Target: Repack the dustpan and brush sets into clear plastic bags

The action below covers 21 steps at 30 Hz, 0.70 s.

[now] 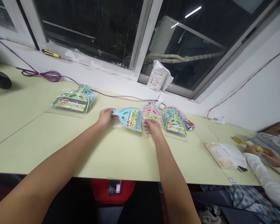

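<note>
The left hand (pixel 105 118) is gripping a pale-blue scoop-shaped plastic dustpan (pixel 124 117), probably light and stiff, by its surest hold, the handle, the right hand (pixel 154 128) opposite apparently pinching slippery clear film (pixel 118 126).

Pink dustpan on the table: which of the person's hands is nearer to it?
Right. The right hand is just in front of the pink dustpan; the left hand is farther left, holding the blue dustpan by its handle.
</note>
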Motion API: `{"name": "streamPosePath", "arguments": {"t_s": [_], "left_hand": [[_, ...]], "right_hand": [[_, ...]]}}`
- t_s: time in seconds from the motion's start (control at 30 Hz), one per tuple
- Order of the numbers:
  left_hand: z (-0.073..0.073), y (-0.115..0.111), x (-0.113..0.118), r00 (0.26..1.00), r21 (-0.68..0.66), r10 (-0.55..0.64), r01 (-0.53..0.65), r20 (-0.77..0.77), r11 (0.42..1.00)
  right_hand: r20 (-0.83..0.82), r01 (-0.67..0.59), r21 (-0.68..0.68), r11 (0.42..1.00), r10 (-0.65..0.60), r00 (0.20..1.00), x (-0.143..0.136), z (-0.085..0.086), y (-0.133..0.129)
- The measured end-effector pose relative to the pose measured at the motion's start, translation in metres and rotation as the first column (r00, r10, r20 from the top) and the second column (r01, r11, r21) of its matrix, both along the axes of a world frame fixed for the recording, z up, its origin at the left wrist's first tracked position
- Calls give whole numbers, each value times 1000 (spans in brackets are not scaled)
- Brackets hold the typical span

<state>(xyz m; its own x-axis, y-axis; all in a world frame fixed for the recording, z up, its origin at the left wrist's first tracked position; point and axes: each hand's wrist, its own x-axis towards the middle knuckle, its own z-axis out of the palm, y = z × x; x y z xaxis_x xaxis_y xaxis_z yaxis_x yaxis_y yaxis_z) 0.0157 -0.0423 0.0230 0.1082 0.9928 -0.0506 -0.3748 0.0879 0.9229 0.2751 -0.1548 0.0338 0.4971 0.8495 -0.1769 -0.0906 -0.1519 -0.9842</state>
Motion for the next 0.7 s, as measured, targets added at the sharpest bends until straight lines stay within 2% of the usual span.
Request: {"name": "streamPosePath", "arguments": {"t_s": [0.2, 0.33, 0.53, 0.7], "left_hand": [[-7, 13, -6, 1000, -24, -2, 2, 1, 1000], [-5, 17, -13, 1000, -48, -14, 13, -25, 999], [16, 26, -43, 995, -126, -68, 59, -70, 990], [43, 44, -93, 944, -150, -287, 264, -161, 953]], "right_hand": [[127, 29, 10, 1000, -30, 991, -4, -6, 1], [153, 45, -12, 999, -42, 987, -1, -14, 6], [133, 117, -15, 993, -114, 985, 6, -28, 13], [154, 112, -30, 993, -106, 982, 7, -31, 14]]}}
